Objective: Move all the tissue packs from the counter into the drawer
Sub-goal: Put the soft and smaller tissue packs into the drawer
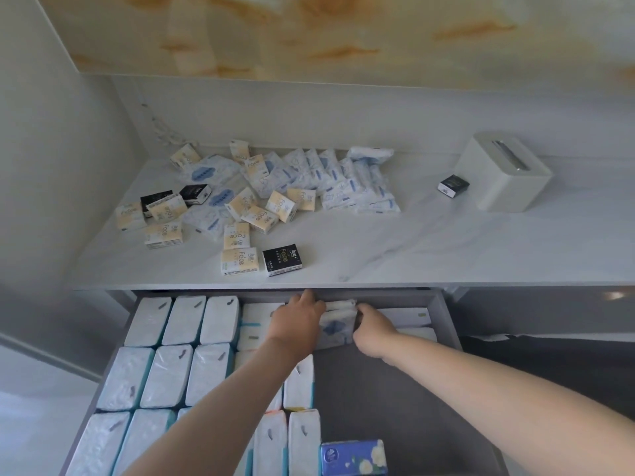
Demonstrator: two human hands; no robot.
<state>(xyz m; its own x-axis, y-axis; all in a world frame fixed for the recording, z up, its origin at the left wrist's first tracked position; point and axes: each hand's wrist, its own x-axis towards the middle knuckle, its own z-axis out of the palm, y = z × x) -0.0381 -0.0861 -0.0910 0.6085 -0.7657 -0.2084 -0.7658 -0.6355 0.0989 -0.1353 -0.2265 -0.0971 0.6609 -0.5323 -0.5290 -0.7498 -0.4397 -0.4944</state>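
My left hand (298, 321) and right hand (372, 333) reach into the open grey drawer (443, 324), fingers closed on either side of a small bundle of soft, crinkly white tissue packs with a blue print (338, 326), pressed between them at the drawer's far end. Glossy plastic-wrapped white tissue bricks (165, 372) fill the drawer's left side in neat rows. On the smooth marble-patterned counter (446, 249) above, a loose heap of small rectangular pocket packs (261, 190) remains, cream, black and white-blue, well apart from my fingers. A rounded white tissue box (505, 170) stands at the right.
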